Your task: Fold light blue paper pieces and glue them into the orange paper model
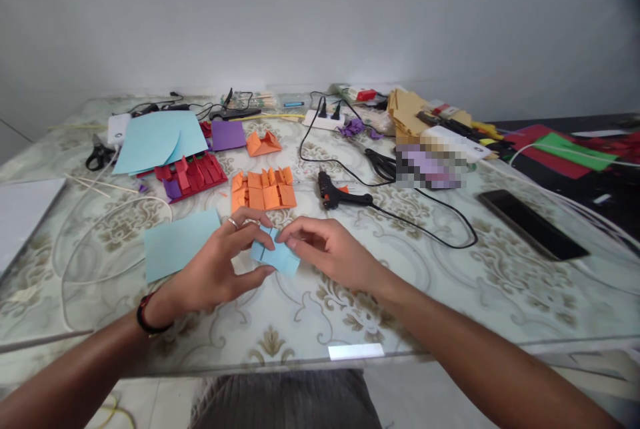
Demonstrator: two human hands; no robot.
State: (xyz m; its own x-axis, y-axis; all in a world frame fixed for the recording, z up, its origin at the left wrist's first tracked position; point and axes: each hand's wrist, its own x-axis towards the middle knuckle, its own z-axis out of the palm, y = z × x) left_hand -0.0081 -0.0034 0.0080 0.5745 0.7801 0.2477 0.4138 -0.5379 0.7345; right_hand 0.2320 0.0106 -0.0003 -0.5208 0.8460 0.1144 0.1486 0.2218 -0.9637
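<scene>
Fingers (pixel 254 235) left and right; blue paper (pixel 281 257) between

The left hand (pixel 215 262) and right hand (pixel 337 254) hold a small folded blue paper (pixel 277 254). Just beyond that paper lie orange folded pieces (pixel 273 198); a black glue gun (pixel 329 192) sits beyond and right of the paper, a flat blue sheet (pixel 173 242) left of it.

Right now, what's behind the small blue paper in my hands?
Beyond the small blue paper sits a cluster of folded orange pieces, with another orange piece farther back. Whatever lies directly beneath the paper is covered and cannot be seen.
</scene>
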